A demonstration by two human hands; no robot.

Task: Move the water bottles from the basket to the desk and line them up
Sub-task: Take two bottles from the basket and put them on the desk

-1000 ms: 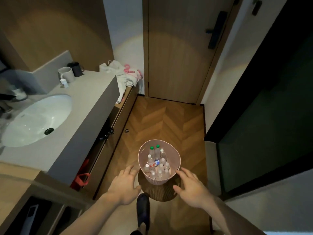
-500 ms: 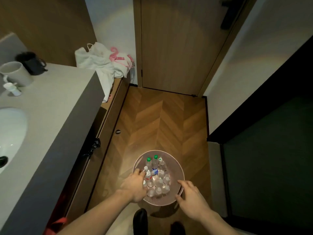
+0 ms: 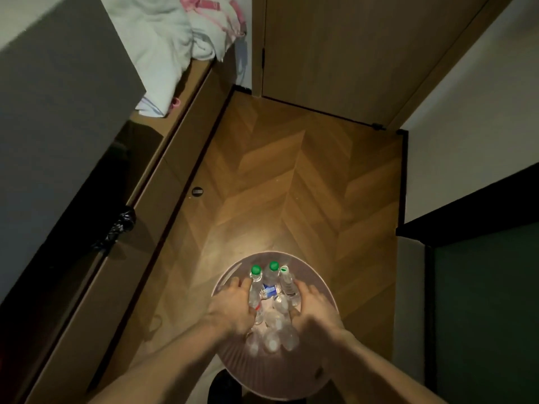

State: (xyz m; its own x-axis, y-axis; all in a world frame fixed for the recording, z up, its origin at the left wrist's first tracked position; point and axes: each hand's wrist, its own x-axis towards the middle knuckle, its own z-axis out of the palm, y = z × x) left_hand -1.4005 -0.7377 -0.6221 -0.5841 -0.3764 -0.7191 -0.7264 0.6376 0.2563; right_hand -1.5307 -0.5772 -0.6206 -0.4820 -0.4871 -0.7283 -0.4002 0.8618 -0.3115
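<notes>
Low in the frame, both hands reach into the pink basket (image 3: 318, 371): left hand (image 3: 230, 309) fingers curl round a green-capped bottle (image 3: 255, 287); right hand (image 3: 316, 309) blurred, grip unclear.

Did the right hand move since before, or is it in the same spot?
Yes. The right hand was outside the pink basket, near its rim; now it has gone over the rim and down among the bottles.

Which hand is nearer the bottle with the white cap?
Right. The right hand is in the basket right beside the white-capped bottle; the left hand is across the bottle cluster, by a green-capped bottle.
</notes>
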